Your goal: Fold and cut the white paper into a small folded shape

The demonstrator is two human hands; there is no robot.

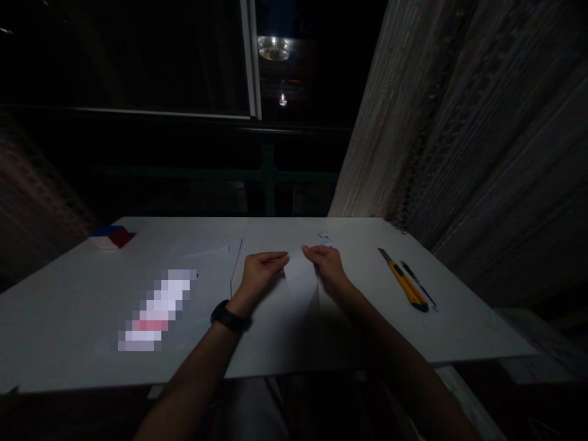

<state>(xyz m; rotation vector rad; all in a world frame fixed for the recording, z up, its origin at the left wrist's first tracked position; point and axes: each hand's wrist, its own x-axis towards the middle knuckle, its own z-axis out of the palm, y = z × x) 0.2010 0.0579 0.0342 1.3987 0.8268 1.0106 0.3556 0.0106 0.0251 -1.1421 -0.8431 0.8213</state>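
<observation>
A sheet of white paper [302, 278] hangs between my two hands above the table. My left hand [263, 269], with a dark watch [226, 315] on its wrist, pinches the paper's upper left corner. At the upper right corner, my right hand [327, 264] grips the same sheet between thumb and fingers. Small paper scraps [324, 235] lie just beyond the right hand. To the right rest a yellow box cutter [407, 285] with its blade out and a dark pen [418, 283].
The white table [358, 331] fills the lower view. On its left are a blurred-out bright object [158, 312], pale sheets [209, 260] and a blue, red and white cube [111, 237]. A curtain [372, 141] hangs beyond the right edge, near a dark window [138, 55].
</observation>
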